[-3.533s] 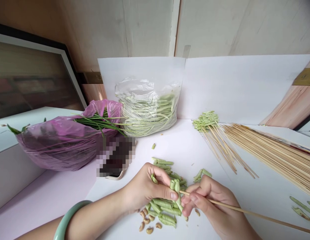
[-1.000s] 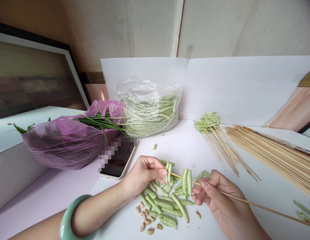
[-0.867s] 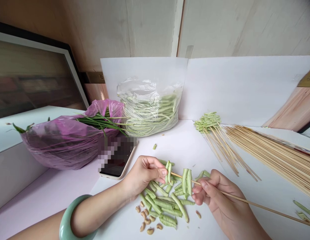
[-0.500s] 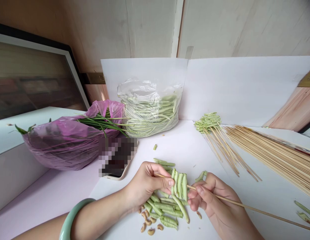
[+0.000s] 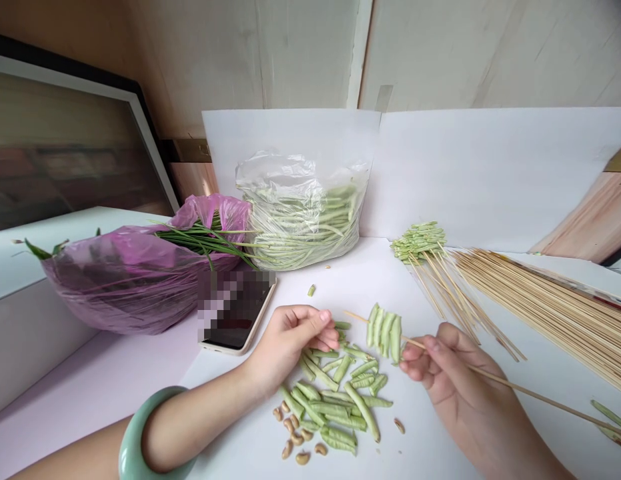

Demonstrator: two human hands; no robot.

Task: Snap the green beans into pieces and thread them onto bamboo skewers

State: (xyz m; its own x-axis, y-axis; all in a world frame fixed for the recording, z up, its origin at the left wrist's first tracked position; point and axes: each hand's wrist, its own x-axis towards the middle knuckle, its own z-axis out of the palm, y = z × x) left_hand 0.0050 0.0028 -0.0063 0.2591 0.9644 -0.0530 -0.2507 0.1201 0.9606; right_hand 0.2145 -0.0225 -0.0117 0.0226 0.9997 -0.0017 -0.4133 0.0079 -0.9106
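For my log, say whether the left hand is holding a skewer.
No: the right hand holds the skewer, and the left hand is apart from it.

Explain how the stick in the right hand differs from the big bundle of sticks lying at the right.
The held stick carries four bean pieces; the bundle shows only bare wood. The held stick is raised in the right hand; the bundle lies untouched. The held stick is single, while the bundle has many. Both are thin, straight and pale tan.

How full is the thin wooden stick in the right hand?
Partly filled: green bean pieces sit near one end; the thin wooden stick looks bare behind the right hand.
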